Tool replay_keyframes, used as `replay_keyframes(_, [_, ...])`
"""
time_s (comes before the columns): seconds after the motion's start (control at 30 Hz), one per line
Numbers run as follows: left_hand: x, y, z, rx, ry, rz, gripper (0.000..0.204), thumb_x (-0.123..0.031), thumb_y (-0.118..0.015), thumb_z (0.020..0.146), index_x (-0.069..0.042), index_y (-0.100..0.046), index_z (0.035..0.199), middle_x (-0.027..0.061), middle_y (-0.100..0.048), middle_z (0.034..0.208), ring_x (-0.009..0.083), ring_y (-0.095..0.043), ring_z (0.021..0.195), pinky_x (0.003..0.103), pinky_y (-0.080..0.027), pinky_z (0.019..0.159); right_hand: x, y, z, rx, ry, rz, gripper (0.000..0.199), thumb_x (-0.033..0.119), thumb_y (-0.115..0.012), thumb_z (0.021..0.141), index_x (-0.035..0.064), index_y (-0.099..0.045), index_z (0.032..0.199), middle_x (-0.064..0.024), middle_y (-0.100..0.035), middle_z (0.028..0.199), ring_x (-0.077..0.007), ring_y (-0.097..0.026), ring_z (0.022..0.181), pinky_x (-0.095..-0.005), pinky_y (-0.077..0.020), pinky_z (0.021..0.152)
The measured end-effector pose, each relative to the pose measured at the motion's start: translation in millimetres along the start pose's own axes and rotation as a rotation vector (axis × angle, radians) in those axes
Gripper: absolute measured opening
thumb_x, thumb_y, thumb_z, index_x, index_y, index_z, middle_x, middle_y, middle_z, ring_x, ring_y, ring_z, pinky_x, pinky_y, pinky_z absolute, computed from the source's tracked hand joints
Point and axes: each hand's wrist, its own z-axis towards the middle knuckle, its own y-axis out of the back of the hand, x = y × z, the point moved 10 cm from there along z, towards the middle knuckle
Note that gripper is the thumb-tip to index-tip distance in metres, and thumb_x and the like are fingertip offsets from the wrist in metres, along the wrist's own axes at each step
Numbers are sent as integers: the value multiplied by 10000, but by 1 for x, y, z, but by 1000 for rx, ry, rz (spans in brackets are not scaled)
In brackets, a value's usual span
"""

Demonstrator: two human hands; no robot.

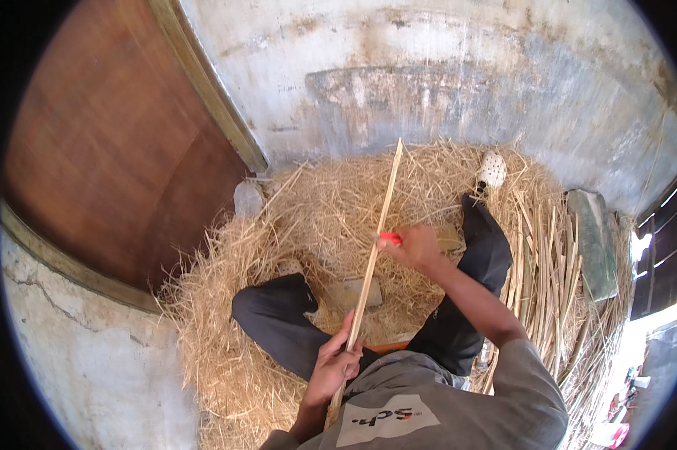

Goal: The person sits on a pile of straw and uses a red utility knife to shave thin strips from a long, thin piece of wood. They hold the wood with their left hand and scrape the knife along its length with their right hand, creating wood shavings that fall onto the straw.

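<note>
A long, pale strip (372,255) that looks like wood or bamboo slants up and away from my waist. My left hand (335,365) is closed around its lower part, near my lap. Farther up, my right hand (416,247) grips a small tool with a red handle (390,238), held against the strip. The tool's working edge is too small to make out. Below both hands, curly straw-coloured shavings (338,195) cover the ground between and around my bent legs.
Several long, thin sticks (541,277) lie in a heap to my right, beside a greenish-grey slab (594,240). A flat block (352,293) lies among the shavings between my legs. A grey stone (248,199) sits by the brown door (121,142); a stained wall (443,82) stands ahead.
</note>
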Motion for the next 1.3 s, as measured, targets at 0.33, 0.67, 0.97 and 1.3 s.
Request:
replay_keyframes(0.33, [7, -4, -6, -1, 45, 49, 838, 100, -432, 765, -189, -255, 1531, 35, -485, 911, 63, -375, 579, 207, -351, 510, -48, 2, 32, 15, -31, -168, 676, 758, -543, 765, 108, -726, 751, -120, -629, 603, -328, -640, 576, -435, -499, 547])
replay_keyframes(0.67, [19, -11, -10, 73, 89, 77, 812, 89, -436, 818, -199, -215, 1544, -2, -447, 912, 47, -370, 605, 190, -344, 528, -143, 32, 60, -87, -240, -262, 728, 733, -482, 822, 46, -714, 756, -182, -631, 626, -359, -650, 653, -472, -513, 628])
replay_keyframes(0.97, [44, -13, -32, 93, 141, 168, 807, 103, -441, 799, -182, -257, 1531, 11, -472, 919, 54, -388, 597, 193, -357, 528, -340, 47, 8, -183, -1040, -41, 986, 816, -291, 831, -48, -635, 1159, -301, -618, 1155, -399, -585, 1148, -469, -427, 986])
replay_keyframes(1.3, [7, -4, -6, -49, 65, 52, 837, 123, -451, 762, -181, -281, 1523, 27, -483, 906, 60, -402, 571, 203, -359, 494, -157, 21, 23, -150, -293, 143, 664, 642, -457, 901, 24, -664, 771, -223, -604, 660, -404, -618, 665, -488, -478, 631])
